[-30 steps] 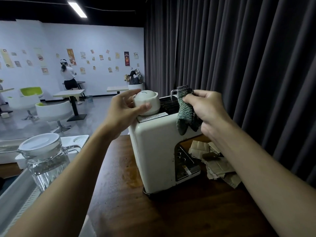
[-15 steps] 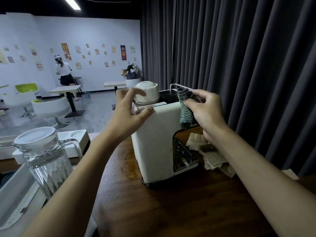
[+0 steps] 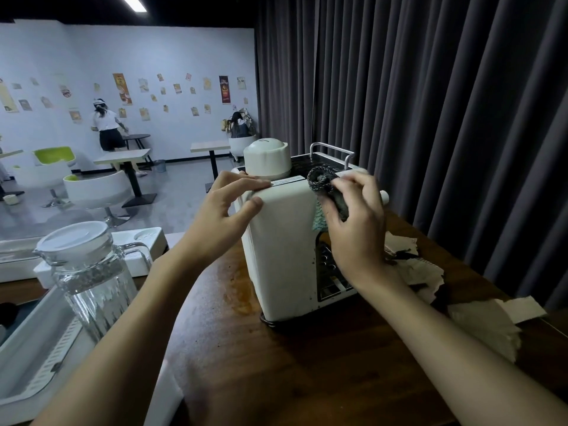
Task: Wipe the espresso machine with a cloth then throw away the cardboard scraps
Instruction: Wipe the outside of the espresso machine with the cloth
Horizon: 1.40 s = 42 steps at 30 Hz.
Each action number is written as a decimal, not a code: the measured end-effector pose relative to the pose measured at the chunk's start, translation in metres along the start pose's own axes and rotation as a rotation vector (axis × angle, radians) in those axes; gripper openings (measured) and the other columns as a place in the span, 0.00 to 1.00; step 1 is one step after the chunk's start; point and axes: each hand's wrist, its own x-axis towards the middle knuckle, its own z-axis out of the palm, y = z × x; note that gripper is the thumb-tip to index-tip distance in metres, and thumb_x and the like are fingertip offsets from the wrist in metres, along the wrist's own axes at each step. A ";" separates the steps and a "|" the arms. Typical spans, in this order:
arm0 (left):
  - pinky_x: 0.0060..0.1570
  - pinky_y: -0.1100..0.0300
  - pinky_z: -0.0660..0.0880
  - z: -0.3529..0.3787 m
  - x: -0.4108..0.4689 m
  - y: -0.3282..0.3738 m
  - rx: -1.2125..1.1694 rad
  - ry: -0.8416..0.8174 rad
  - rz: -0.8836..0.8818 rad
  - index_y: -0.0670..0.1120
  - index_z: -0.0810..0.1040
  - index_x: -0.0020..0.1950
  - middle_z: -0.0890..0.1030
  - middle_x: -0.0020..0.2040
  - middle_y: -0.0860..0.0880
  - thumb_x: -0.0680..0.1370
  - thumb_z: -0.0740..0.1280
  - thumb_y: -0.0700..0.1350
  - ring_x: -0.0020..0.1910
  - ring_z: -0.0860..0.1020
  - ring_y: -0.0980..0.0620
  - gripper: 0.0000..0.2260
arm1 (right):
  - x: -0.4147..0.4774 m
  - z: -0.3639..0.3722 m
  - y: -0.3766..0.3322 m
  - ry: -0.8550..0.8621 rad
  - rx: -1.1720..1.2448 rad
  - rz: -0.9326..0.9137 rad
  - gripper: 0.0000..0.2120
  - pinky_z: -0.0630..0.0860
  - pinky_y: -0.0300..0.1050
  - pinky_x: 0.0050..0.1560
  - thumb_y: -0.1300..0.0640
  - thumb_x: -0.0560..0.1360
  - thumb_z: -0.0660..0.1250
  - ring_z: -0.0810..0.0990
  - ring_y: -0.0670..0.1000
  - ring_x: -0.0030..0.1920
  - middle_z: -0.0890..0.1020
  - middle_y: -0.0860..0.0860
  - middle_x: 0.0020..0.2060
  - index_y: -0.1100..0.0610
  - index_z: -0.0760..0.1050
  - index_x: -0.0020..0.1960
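Scrubbing: right hand (image 3: 353, 222) grip bunched tight round the soft, limp cloth (image 3: 322, 179) atop the espresso machine (image 3: 282, 241); left hand (image 3: 221, 210), fingers flat, steadies its smooth, heavy-looking body. Light cardboard scraps (image 3: 421, 269) lie toward the right edge of the bench (image 3: 307, 364).

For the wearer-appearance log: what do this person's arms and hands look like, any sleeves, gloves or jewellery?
The left arm and right arm are bare to the frame's edge, no sleeve showing. The left hand and right hand have no gloves; no watch, bracelet or ring is visible on either.
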 end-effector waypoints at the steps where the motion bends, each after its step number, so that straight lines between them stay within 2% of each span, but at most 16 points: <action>1: 0.72 0.50 0.67 0.000 0.000 -0.001 0.004 -0.002 0.005 0.57 0.79 0.62 0.72 0.61 0.52 0.83 0.64 0.46 0.68 0.71 0.57 0.11 | -0.003 0.002 -0.001 -0.001 -0.003 -0.016 0.11 0.72 0.43 0.60 0.63 0.74 0.72 0.76 0.56 0.57 0.77 0.59 0.54 0.65 0.79 0.55; 3: 0.72 0.49 0.67 0.001 -0.001 -0.001 0.012 -0.003 0.012 0.57 0.79 0.63 0.72 0.61 0.52 0.82 0.64 0.48 0.68 0.71 0.55 0.11 | -0.009 0.006 -0.003 -0.009 -0.013 -0.045 0.12 0.74 0.49 0.60 0.63 0.74 0.72 0.76 0.59 0.57 0.76 0.60 0.56 0.66 0.78 0.56; 6: 0.72 0.48 0.68 0.002 -0.001 -0.002 0.011 -0.004 0.005 0.57 0.79 0.63 0.72 0.60 0.51 0.80 0.63 0.52 0.68 0.71 0.54 0.13 | -0.015 0.009 -0.007 -0.025 -0.042 -0.088 0.13 0.73 0.49 0.62 0.66 0.73 0.71 0.76 0.59 0.58 0.76 0.61 0.58 0.67 0.77 0.57; 8: 0.72 0.48 0.68 0.002 -0.001 -0.002 0.001 -0.007 0.005 0.56 0.80 0.63 0.72 0.60 0.51 0.79 0.62 0.54 0.68 0.71 0.54 0.14 | -0.015 0.012 -0.011 -0.019 -0.043 -0.127 0.15 0.75 0.53 0.59 0.66 0.73 0.71 0.78 0.61 0.56 0.78 0.61 0.56 0.66 0.77 0.58; 12: 0.72 0.51 0.67 0.000 0.000 -0.005 0.000 -0.018 0.015 0.57 0.79 0.63 0.72 0.60 0.52 0.79 0.62 0.54 0.69 0.70 0.57 0.14 | -0.013 0.015 -0.015 0.001 0.007 -0.190 0.20 0.77 0.53 0.51 0.65 0.74 0.72 0.80 0.62 0.51 0.81 0.60 0.50 0.59 0.69 0.62; 16: 0.70 0.55 0.67 0.001 0.000 -0.009 0.010 -0.026 0.021 0.58 0.78 0.64 0.71 0.60 0.53 0.79 0.62 0.55 0.69 0.69 0.59 0.14 | -0.014 0.017 -0.014 0.065 -0.048 -0.192 0.08 0.80 0.52 0.44 0.62 0.76 0.71 0.81 0.60 0.47 0.81 0.58 0.46 0.62 0.80 0.54; 19: 0.70 0.55 0.67 0.000 0.000 -0.011 0.013 -0.031 0.036 0.57 0.78 0.65 0.71 0.60 0.55 0.80 0.62 0.55 0.69 0.69 0.60 0.15 | -0.015 0.021 -0.017 0.083 -0.109 -0.171 0.06 0.80 0.50 0.39 0.59 0.76 0.71 0.82 0.60 0.44 0.81 0.59 0.45 0.62 0.82 0.49; 24: 0.72 0.52 0.67 0.000 0.000 -0.013 0.020 -0.034 0.050 0.57 0.78 0.66 0.72 0.61 0.54 0.80 0.62 0.56 0.70 0.70 0.58 0.15 | -0.017 0.023 -0.024 0.077 -0.137 -0.189 0.11 0.80 0.52 0.45 0.56 0.77 0.69 0.82 0.61 0.47 0.81 0.60 0.48 0.65 0.81 0.51; 29: 0.73 0.50 0.66 -0.001 -0.001 -0.014 0.011 -0.035 0.070 0.61 0.77 0.64 0.72 0.61 0.54 0.80 0.62 0.56 0.72 0.68 0.59 0.13 | -0.029 0.021 -0.027 -0.082 -0.215 -0.175 0.21 0.77 0.53 0.56 0.52 0.78 0.66 0.78 0.63 0.57 0.77 0.65 0.59 0.69 0.75 0.62; 34: 0.73 0.49 0.66 -0.002 0.000 -0.015 0.018 -0.043 0.063 0.60 0.77 0.65 0.71 0.61 0.53 0.81 0.62 0.56 0.72 0.68 0.58 0.14 | -0.029 0.023 -0.020 -0.106 -0.181 -0.238 0.25 0.76 0.53 0.62 0.60 0.76 0.70 0.73 0.62 0.66 0.72 0.66 0.66 0.66 0.67 0.69; 36: 0.73 0.48 0.67 -0.002 0.000 -0.014 0.017 -0.049 0.061 0.59 0.77 0.66 0.71 0.60 0.54 0.80 0.62 0.56 0.72 0.68 0.57 0.14 | -0.027 0.022 -0.014 -0.099 -0.104 -0.332 0.26 0.77 0.54 0.60 0.63 0.76 0.70 0.74 0.62 0.65 0.73 0.65 0.65 0.60 0.62 0.69; 38: 0.73 0.47 0.66 -0.002 -0.001 -0.014 0.012 -0.052 0.059 0.59 0.77 0.66 0.71 0.60 0.54 0.81 0.62 0.56 0.72 0.68 0.56 0.15 | -0.023 0.021 -0.009 -0.079 -0.115 -0.409 0.26 0.79 0.56 0.56 0.66 0.75 0.71 0.77 0.63 0.60 0.76 0.65 0.63 0.57 0.63 0.68; 42: 0.73 0.45 0.66 -0.004 -0.002 -0.011 0.011 -0.066 0.056 0.56 0.77 0.68 0.71 0.60 0.53 0.81 0.62 0.54 0.72 0.69 0.53 0.16 | -0.020 0.021 -0.006 -0.052 -0.168 -0.422 0.20 0.78 0.56 0.55 0.68 0.76 0.69 0.80 0.61 0.53 0.80 0.61 0.60 0.61 0.75 0.67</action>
